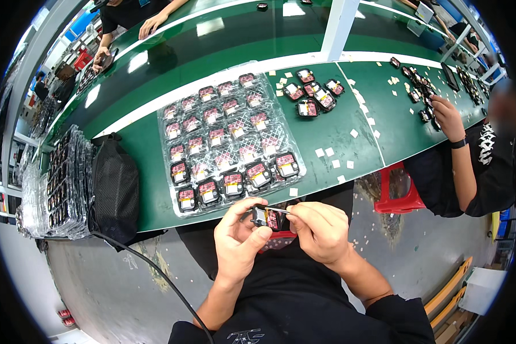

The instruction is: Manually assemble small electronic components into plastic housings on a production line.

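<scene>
My left hand (238,241) grips a small black square-cased electronic module (263,217) by its edges, just in front of the table edge. Part of the module shows a pale label and a bit of yellow. Pinched in my right hand (322,232) is a thin silver tool (278,210), its tip against the top of the module; whether it is tweezers or a pick I cannot make out. Beyond my hands, a clear plastic blister tray (300,150) on the green table holds rows of similar modules, with several black-framed ones (233,183) along its near side.
Loose modules (323,98) cluster right of the tray, with small pale paper squares (350,164) scattered around. Stacked trays (69,178) and a black mesh bag (115,186) stand left. A co-worker's hand (448,117) works at right, near a red stool (397,189). Another person stands opposite.
</scene>
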